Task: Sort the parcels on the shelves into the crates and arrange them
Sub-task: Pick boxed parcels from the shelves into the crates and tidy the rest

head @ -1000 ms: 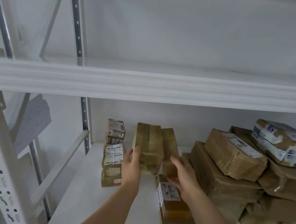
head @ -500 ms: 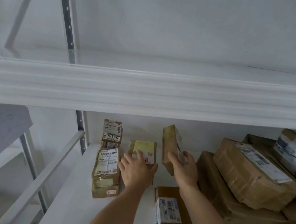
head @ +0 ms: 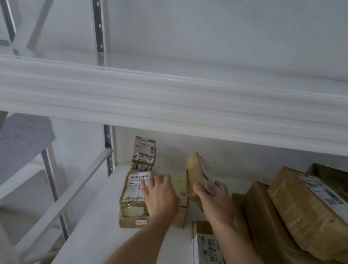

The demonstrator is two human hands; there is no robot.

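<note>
Brown taped parcels lie on the white lower shelf [head: 95, 216]. My left hand [head: 160, 198] rests flat, fingers straight and spread, on a small flat parcel with a yellowish top [head: 180, 187]; the fingertips reach over the neighbouring labelled parcel [head: 133, 201]. My right hand [head: 214, 201] holds a tilted parcel [head: 196, 170] on edge between thumb and fingers, just right of the flat one. No crate is in view.
Two small labelled parcels [head: 143, 152] are stacked at the back left. A box with a white label [head: 208, 253] lies under my right forearm. A pile of large parcels [head: 312, 216] fills the right side. The upper shelf beam [head: 172, 103] runs overhead.
My left hand has laid its parcel down flat on the shelf and now lies on top of it. My right hand has kept its parcel, tilting it slightly.
</note>
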